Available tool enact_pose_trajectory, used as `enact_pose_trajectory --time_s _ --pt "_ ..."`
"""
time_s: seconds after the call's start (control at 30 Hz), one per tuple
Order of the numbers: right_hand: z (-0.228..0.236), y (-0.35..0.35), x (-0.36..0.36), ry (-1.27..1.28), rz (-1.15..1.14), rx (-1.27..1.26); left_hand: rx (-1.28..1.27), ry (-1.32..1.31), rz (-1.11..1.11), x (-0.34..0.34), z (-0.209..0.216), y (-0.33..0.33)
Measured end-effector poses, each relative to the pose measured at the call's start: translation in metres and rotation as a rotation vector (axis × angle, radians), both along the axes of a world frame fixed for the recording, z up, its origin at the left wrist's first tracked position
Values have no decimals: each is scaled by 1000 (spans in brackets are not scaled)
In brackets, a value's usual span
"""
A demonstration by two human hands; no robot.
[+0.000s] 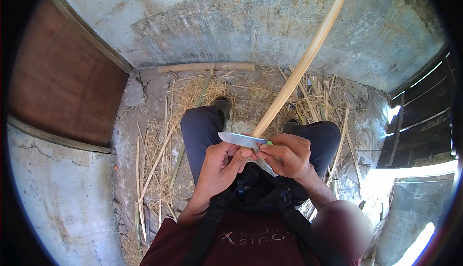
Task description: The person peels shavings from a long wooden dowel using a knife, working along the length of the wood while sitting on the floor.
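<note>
A long, pale split-bamboo strip (300, 70) slants up and away to the right from between my hands. My left hand (224, 164) is closed around its near end, thumb on top. In my right hand (287, 155) is a knife (236, 139), gripped by its green handle. Its broad silver blade points left and lies across the strip close to the near end, just above my left thumb. Whether the edge bites into the strip cannot be made out. Both hands are over my lap, between my knees; the fingers hide part of the handle and the strip's end.
Straw (193, 90) and several thin bamboo pieces (161, 162) litter the floor on both sides of my legs. A thick bamboo pole (207, 67) lies along the base of the stained wall (193, 29). A brown door panel (65, 73) is at left, dark slats (419, 111) at right.
</note>
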State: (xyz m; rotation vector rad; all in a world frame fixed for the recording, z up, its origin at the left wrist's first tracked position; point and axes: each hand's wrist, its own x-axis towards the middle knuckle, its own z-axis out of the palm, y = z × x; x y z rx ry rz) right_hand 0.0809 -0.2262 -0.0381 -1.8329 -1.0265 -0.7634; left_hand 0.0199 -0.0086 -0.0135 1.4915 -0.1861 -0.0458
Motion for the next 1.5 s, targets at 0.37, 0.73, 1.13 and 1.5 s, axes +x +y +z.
enact_pose_trajectory --time_s 0.37,0.73,1.13,1.5 --pt "2 4 -3 -64 -13 -29 59 30 16 0 4 -1" --pt "13 2 -5 -50 -41 -76 47 23 17 0 -1 -3" --pt "9 5 -9 13 -18 -87 -65 101 -59 0 9 -6" --pt "8 4 -9 -12 -31 -114 -5 68 -12 -3 -7 -3"
